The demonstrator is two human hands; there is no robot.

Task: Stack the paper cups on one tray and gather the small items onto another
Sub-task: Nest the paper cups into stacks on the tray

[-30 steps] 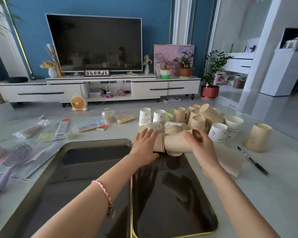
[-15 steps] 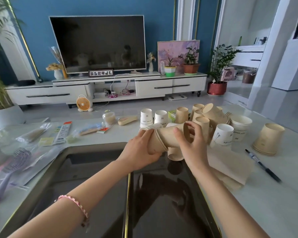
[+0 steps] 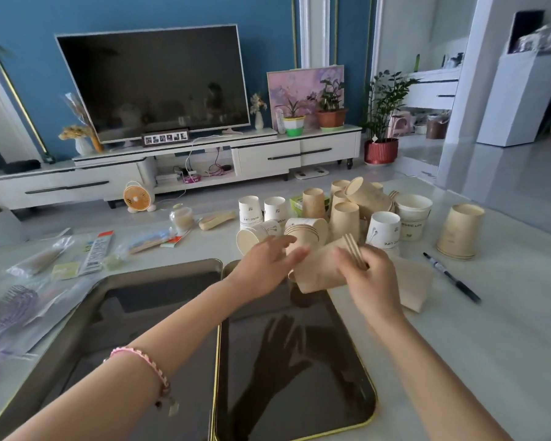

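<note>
A cup stack (image 3: 318,270) is held sideways between the hands. Its rim end is gripped by the right hand (image 3: 368,278). Its other end is touched by the open left hand (image 3: 268,264). More cups (image 3: 344,221) are seen just behind the hands. A tray (image 3: 331,393) is seen below them.

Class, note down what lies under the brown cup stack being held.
The far end of the gold-rimmed tray, dark and glossy, lies below the cup stack. The stack and the right hand gripping it hide part of its far rim.
</note>
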